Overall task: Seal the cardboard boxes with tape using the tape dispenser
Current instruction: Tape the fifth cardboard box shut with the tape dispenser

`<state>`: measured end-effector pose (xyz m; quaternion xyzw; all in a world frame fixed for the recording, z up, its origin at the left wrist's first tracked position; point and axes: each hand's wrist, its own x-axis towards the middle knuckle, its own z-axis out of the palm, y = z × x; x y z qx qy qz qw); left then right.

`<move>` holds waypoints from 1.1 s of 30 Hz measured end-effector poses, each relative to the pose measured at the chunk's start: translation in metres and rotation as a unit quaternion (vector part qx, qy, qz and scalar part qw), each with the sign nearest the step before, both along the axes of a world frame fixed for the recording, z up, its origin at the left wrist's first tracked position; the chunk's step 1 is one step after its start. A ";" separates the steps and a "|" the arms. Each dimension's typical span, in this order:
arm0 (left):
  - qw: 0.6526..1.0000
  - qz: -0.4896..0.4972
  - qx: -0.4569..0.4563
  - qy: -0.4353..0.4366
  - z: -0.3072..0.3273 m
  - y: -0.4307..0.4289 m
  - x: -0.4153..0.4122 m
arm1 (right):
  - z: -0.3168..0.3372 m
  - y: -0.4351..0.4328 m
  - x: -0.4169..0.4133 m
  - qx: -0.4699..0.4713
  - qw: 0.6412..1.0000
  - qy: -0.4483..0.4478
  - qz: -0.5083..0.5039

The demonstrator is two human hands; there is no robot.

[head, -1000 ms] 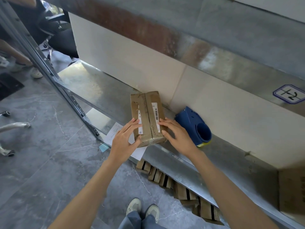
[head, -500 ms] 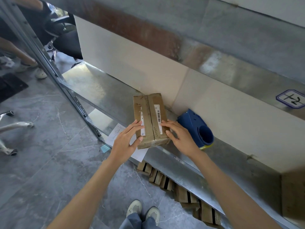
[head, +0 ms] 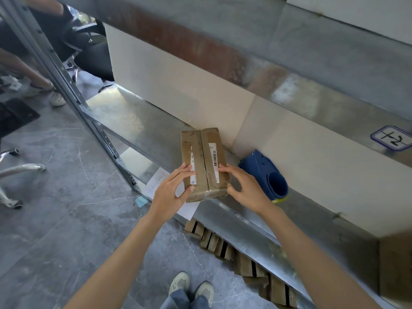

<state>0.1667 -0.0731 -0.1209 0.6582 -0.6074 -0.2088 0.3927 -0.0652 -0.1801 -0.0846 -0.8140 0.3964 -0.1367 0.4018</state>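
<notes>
On the galvanized steel shelf (head: 138, 121), both hands' fingers (head: 185, 169) rest spread, ungripping, on the oblong cardboard box (head: 201, 161).

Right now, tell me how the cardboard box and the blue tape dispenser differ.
The cardboard box is brown, flat-sided and rectangular; the blue tape dispenser is rounded plastic with a round opening. The box bears white barcode labels; the dispenser shows none. The left hand and right hand both rest on the box; the dispenser lies untouched to its right. Both sit on the metal shelf against the white panel.
</notes>
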 end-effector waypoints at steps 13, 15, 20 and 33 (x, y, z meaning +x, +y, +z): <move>1.000 -0.003 0.002 0.002 -0.001 -0.001 0.001 | 0.003 0.000 0.003 0.005 1.000 -0.004 -0.024; 1.000 -0.003 0.001 0.001 -0.002 -0.001 0.001 | 0.006 -0.003 0.000 0.010 1.000 0.008 -0.009; 1.000 -0.003 -0.004 0.006 -0.002 -0.001 0.001 | 0.001 -0.006 0.004 -0.026 0.999 0.001 -0.024; 0.999 0.029 -0.016 0.023 -0.003 -0.002 -0.005 | -0.011 0.007 0.016 -0.051 0.995 -0.041 -0.082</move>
